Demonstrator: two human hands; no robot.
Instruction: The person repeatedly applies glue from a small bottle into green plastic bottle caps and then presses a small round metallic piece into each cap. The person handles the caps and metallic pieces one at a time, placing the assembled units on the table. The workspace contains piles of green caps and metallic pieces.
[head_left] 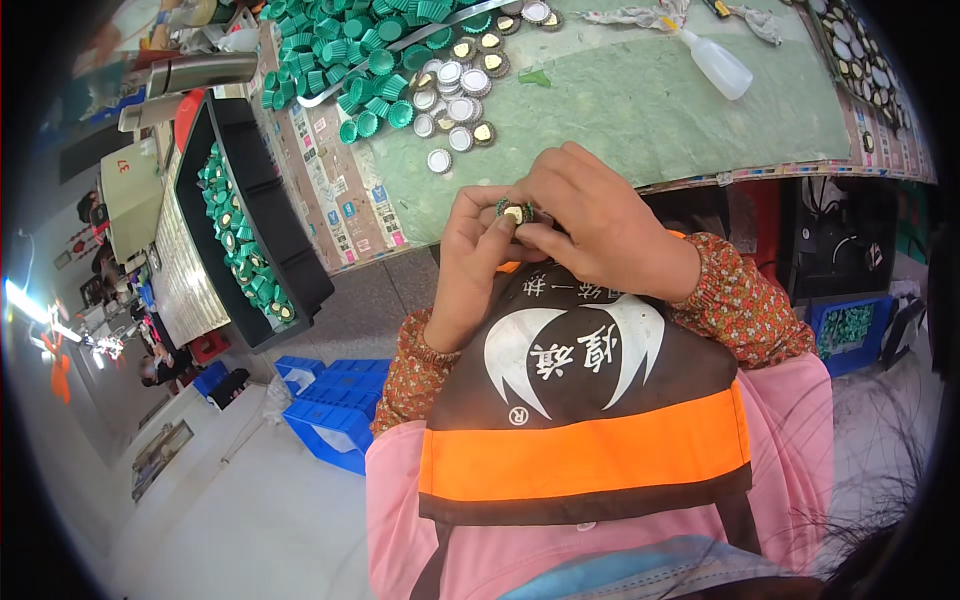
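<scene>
My left hand [468, 238] and my right hand [592, 212] meet in front of my apron, at the near edge of the table. Between their fingertips is a small green fluted cap [515, 213] with a pale cream middle. My left thumb lies on it, and the right fingers close in from the other side, hiding part of it. Beyond the hands, dark fluted caps [460, 108], some with white faces and some with cream centres, lie loose on the green mat [620, 115]. A heap of empty-looking green fluted caps [335, 55] rises at the far left.
A thin metal strip [440, 26] crosses the heap. A white squeeze bottle [716, 64] lies at the far right, near a tray of caps [862, 50]. Left of the table hangs a black bin [285, 215] holding green caps. Blue crates [335, 405] stand on the floor below.
</scene>
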